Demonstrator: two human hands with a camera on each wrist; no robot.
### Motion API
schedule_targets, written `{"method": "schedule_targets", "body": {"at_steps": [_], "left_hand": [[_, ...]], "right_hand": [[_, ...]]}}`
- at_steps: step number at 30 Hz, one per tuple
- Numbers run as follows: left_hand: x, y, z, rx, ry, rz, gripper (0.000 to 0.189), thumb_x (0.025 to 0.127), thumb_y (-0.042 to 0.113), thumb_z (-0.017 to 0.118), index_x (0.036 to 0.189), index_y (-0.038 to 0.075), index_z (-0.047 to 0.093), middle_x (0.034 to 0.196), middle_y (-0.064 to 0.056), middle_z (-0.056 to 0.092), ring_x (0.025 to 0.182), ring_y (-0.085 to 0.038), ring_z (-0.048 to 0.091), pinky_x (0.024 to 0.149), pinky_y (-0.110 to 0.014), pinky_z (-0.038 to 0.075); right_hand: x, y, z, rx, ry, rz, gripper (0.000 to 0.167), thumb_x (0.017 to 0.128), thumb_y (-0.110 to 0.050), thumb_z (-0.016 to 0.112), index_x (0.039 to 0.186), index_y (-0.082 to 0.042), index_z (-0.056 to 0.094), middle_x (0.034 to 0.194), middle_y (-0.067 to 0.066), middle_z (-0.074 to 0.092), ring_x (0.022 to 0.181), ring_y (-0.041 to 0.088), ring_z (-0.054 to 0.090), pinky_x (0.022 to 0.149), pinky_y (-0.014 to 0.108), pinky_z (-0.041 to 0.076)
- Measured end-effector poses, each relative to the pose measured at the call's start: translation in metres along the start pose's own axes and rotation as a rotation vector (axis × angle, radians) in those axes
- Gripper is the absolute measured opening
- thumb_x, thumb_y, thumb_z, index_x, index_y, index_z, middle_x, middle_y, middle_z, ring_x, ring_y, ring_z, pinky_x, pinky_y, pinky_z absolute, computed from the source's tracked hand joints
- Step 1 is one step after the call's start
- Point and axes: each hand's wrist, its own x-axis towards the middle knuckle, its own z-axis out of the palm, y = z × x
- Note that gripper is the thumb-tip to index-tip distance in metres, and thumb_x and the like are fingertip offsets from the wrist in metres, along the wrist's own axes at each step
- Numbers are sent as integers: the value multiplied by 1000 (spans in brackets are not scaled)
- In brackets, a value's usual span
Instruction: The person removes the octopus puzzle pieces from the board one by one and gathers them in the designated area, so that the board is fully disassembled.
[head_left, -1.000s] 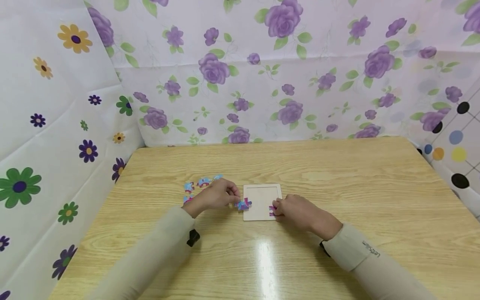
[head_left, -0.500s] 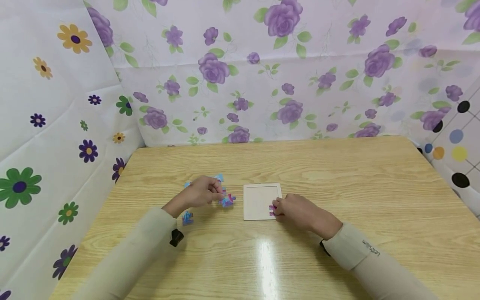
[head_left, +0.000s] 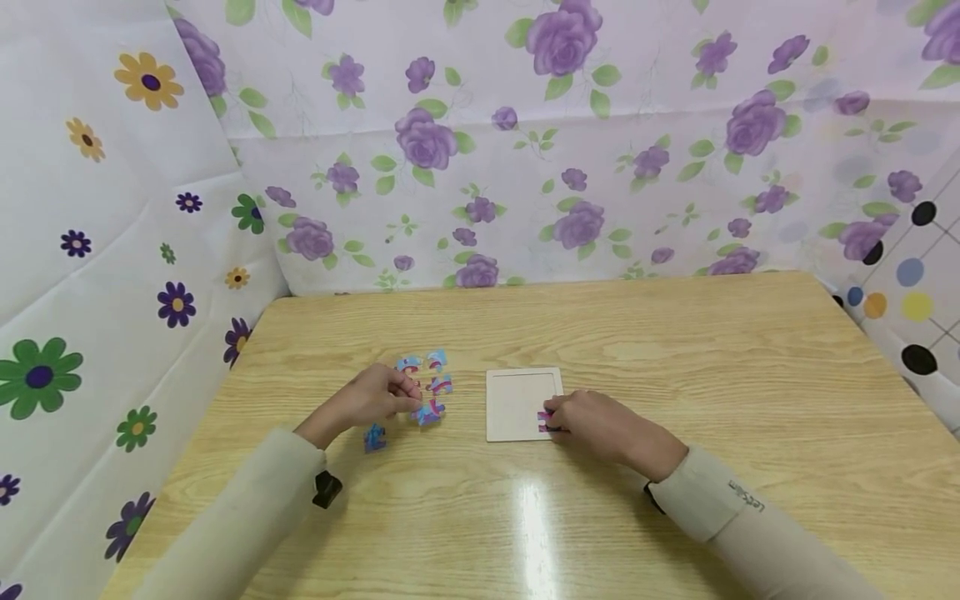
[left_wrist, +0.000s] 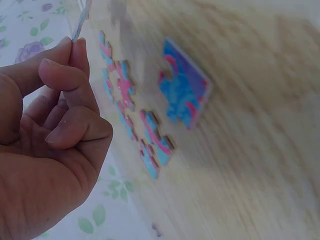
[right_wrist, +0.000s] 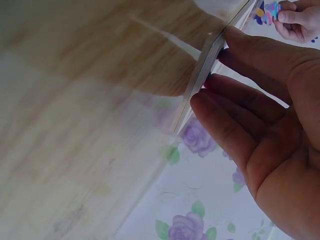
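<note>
Between thumb and forefinger my left hand (head_left: 378, 396) pinches a blue-and-pink jigsaw puzzle piece (head_left: 430, 412), seen nearly edge-on in the left wrist view. Close by on the table, a blue-and-purple puzzle piece (left_wrist: 184, 85) lies apart from several others (left_wrist: 125, 85). My right hand (head_left: 592, 419) holds the lower right corner of a square wooden puzzle tray (head_left: 517, 400), its fingertips touching the edge (right_wrist: 202, 65). A pink-and-purple piece (head_left: 543, 422) sits in that corner, partly hidden by the fingers.
A wood-grain table (head_left: 675, 350) extends around the tray. Flowered cloth (head_left: 480, 167) hangs behind it, with another patterned cloth (head_left: 112, 275) at the left. Light reflects off the tabletop in front of the tray.
My left hand has moved left from the tray's left edge with its puzzle piece, back over the loose pieces. The right hand and tray have stayed in place.
</note>
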Motion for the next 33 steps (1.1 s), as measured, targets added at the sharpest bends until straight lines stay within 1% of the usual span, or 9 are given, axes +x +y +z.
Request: {"method": "schedule_targets", "body": {"at_steps": [2,5,11,15,22,28,30,32,33], "left_hand": [[-3,-4,-1,2,4,-1,6,96,4,66,94,0,70,90,-7,67,69,-18,52,62,-31,48],[-7,-9,-4,15,19,-6,7,96,5,66,93,1,71,87,-7,68,66,-17,52,59,-28,46],[-14,-16,-5,39,19,-13,8,96,5,66,92,1,72,84,-6,67,66,-14,48,60,-27,41],[-16,-19,-3,51,17,-12,8,95,4,67,90,1,72,84,-4,68,71,-15,52,65,-30,45],[-15,-20,2,66,10,1,8,94,3,67,90,-1,73,84,-5,68,73,-18,58,66,-32,48],[-12,-20,4,101,20,-21,9,94,3,68,87,2,73,81,-4,68,70,-15,54,64,-30,46],[-11,-19,4,112,25,-25,9,94,3,68,86,3,73,80,-3,67,68,-15,52,64,-30,45],[-10,-19,4,126,30,-26,9,93,3,68,85,3,73,79,-3,67,68,-14,52,64,-29,45],[-10,-19,5,135,30,-23,10,93,3,69,85,3,73,79,-2,67,68,-14,52,64,-29,45]], "right_hand": [[0,0,-1,17,-12,13,9,88,-4,74,97,-2,77,115,16,70,104,29,69,84,36,56],[1,-1,-1,35,-25,29,18,88,-4,75,105,0,76,118,18,69,107,30,68,86,36,55],[-1,0,0,35,-28,30,15,88,-5,75,102,-2,76,121,20,68,108,31,67,86,37,55],[-3,1,-1,52,-24,25,18,87,-4,76,105,-1,76,123,24,65,110,33,66,87,38,55],[-3,2,-1,60,-5,-6,22,86,-2,77,107,2,75,113,15,71,102,27,70,84,33,56],[-6,2,-3,69,-14,54,23,87,-5,76,110,2,74,120,21,68,108,33,67,88,40,55],[-8,3,-3,67,-19,71,17,88,-6,76,104,1,74,122,22,67,101,30,69,84,37,56],[-9,4,-3,72,-19,78,7,88,-7,76,92,-3,73,122,21,67,85,21,68,76,31,54],[-10,5,-3,76,-18,80,8,88,-8,77,86,-5,70,122,22,66,79,16,65,71,29,52]]}}
